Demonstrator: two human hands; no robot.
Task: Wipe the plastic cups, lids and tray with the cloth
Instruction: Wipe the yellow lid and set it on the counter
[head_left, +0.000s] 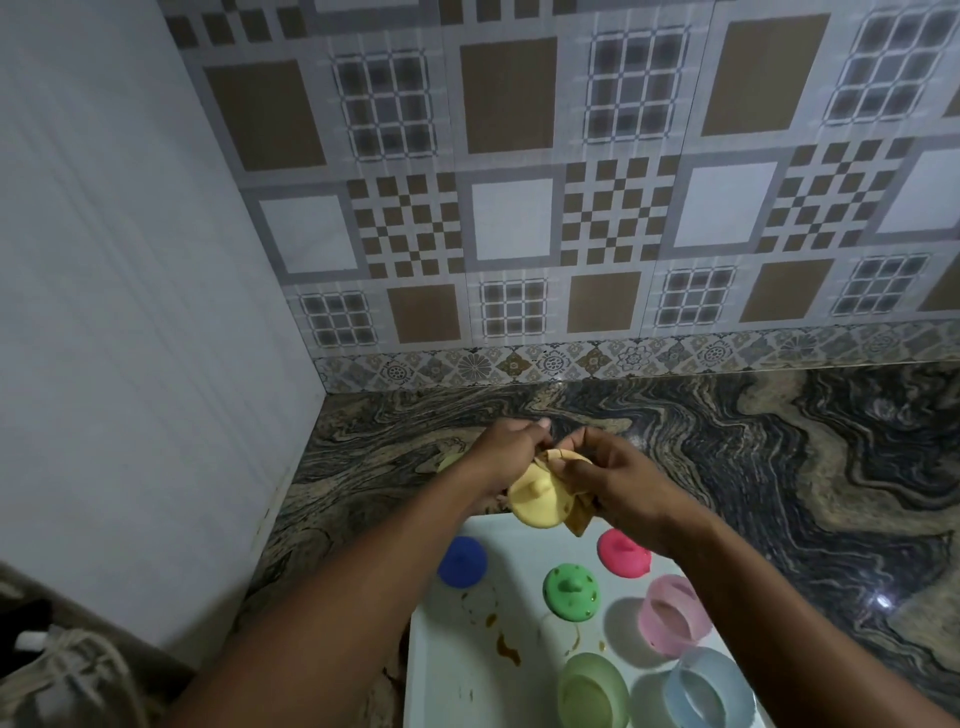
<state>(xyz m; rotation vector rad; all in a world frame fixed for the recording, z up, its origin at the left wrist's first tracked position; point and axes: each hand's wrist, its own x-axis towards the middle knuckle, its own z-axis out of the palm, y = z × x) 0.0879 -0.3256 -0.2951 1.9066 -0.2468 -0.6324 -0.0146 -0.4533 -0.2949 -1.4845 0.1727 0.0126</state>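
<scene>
My left hand (506, 449) grips a yellow lid (537, 499) above the far edge of the white tray (457, 670). My right hand (613, 475) pinches a tan cloth (576, 514) against the lid's right side. On the tray lie a blue lid (462, 562), a green lid (571, 592) and a pink lid (623, 552). Three translucent cups stand near its front right: pink (672, 613), green (592, 691) and blue (709, 691). Brown stains mark the tray floor. A pale yellow-green object (449, 461) peeks out behind my left wrist.
The tray sits on a dark marbled stone counter (779, 467) in a corner. A plain white wall (130, 312) stands at the left and a patterned tiled wall (571, 208) at the back. A knotted cloth bundle (62, 670) lies low at the left.
</scene>
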